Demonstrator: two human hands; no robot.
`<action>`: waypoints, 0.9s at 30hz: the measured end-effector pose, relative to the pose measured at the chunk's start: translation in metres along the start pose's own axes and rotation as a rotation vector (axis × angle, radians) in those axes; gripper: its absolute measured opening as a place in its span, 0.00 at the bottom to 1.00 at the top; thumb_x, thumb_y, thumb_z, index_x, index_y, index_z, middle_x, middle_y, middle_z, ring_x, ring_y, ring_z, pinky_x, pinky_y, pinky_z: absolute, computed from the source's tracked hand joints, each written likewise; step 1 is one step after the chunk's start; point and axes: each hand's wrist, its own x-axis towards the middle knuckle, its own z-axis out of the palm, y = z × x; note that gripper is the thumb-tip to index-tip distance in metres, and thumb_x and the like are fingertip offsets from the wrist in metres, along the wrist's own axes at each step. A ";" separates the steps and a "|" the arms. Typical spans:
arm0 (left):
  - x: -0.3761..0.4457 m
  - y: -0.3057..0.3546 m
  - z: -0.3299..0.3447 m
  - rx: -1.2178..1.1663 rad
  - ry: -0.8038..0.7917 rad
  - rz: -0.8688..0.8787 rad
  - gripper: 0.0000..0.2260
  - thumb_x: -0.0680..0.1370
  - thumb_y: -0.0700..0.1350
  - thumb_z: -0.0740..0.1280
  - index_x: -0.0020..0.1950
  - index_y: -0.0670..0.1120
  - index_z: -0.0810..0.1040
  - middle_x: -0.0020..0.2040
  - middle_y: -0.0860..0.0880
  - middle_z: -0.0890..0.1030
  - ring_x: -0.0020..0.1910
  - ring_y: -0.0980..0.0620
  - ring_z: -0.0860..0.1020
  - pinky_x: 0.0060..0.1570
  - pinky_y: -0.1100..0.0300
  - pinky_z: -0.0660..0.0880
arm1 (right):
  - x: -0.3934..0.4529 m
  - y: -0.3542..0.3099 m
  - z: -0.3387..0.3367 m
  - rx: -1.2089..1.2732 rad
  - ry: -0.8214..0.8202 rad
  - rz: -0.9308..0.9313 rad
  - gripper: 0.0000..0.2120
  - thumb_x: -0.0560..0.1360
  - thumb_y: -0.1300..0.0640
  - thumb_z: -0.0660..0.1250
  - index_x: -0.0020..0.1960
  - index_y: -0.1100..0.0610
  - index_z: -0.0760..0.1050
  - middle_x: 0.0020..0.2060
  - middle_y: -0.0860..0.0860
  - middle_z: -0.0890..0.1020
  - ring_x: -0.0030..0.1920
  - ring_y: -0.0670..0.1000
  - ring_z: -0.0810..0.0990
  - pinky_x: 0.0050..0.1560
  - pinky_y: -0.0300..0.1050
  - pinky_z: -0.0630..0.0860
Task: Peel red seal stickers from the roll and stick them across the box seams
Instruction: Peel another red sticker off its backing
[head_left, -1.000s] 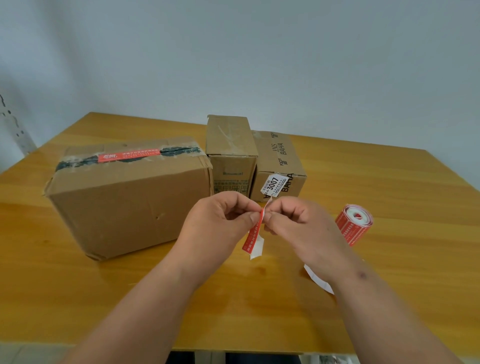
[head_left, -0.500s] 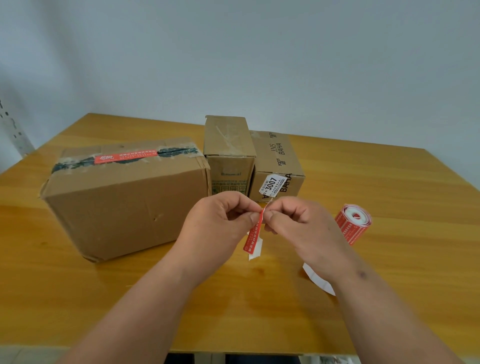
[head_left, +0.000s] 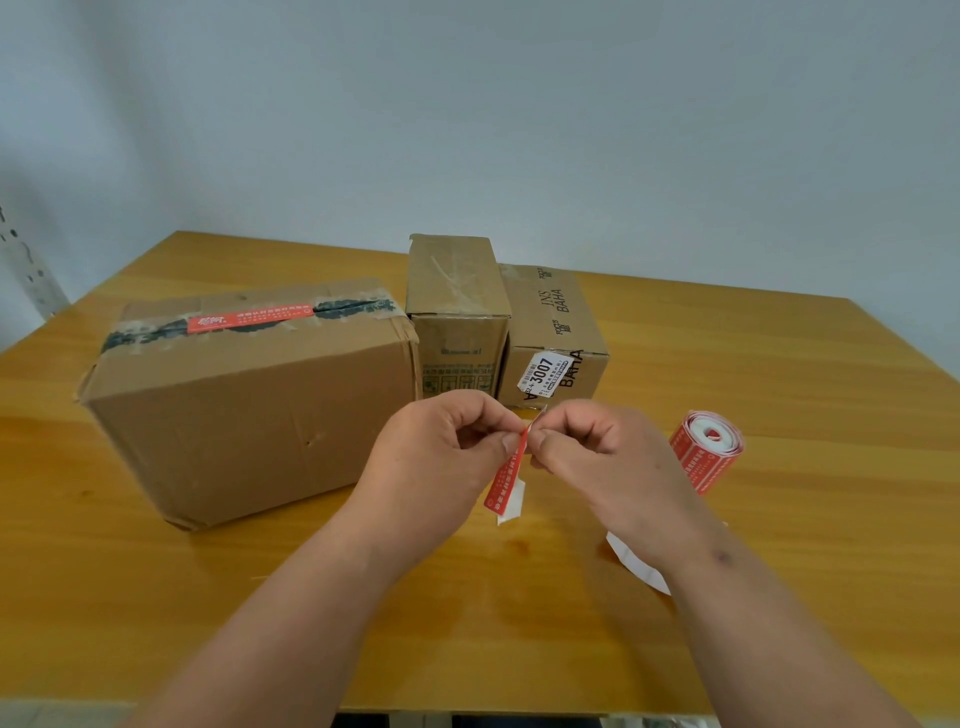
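My left hand (head_left: 441, 462) and my right hand (head_left: 597, 457) meet above the table, both pinching the top end of a red seal sticker (head_left: 506, 475) that hangs down with its white backing paper (head_left: 511, 501) behind it. The roll of red stickers (head_left: 704, 454) lies on the table to the right of my right hand. A large cardboard box (head_left: 249, 405) stands at the left with one red sticker (head_left: 249, 318) lying along its taped top seam. Two smaller boxes stand behind my hands, a taller one (head_left: 457, 312) and one with a white label (head_left: 553, 332).
A loose strip of white backing paper (head_left: 634, 564) lies on the wooden table (head_left: 779, 545), partly under my right forearm. The table's front edge runs just below my forearms. A pale wall rises behind the boxes.
My hands have stayed pinched on the sticker's top end with hardly any movement. The view has shifted slightly.
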 end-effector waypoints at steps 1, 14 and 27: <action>0.000 0.000 0.000 0.003 -0.001 0.000 0.05 0.76 0.43 0.70 0.43 0.52 0.84 0.36 0.55 0.83 0.35 0.61 0.79 0.35 0.69 0.76 | 0.000 0.001 0.000 -0.004 -0.002 0.001 0.08 0.75 0.59 0.66 0.38 0.57 0.81 0.36 0.48 0.82 0.40 0.50 0.79 0.37 0.40 0.73; -0.001 0.004 -0.002 -0.123 -0.037 -0.105 0.04 0.74 0.48 0.73 0.40 0.49 0.85 0.36 0.49 0.84 0.34 0.56 0.79 0.38 0.63 0.79 | 0.003 0.006 0.003 -0.048 0.004 -0.030 0.08 0.73 0.60 0.68 0.36 0.58 0.80 0.33 0.44 0.81 0.35 0.44 0.76 0.33 0.34 0.69; 0.003 0.000 -0.001 0.143 -0.010 -0.025 0.08 0.75 0.45 0.71 0.36 0.50 0.84 0.23 0.59 0.77 0.22 0.62 0.70 0.23 0.71 0.67 | 0.005 0.014 0.013 -0.187 0.047 -0.151 0.08 0.71 0.63 0.69 0.34 0.62 0.77 0.31 0.47 0.78 0.35 0.45 0.76 0.33 0.34 0.68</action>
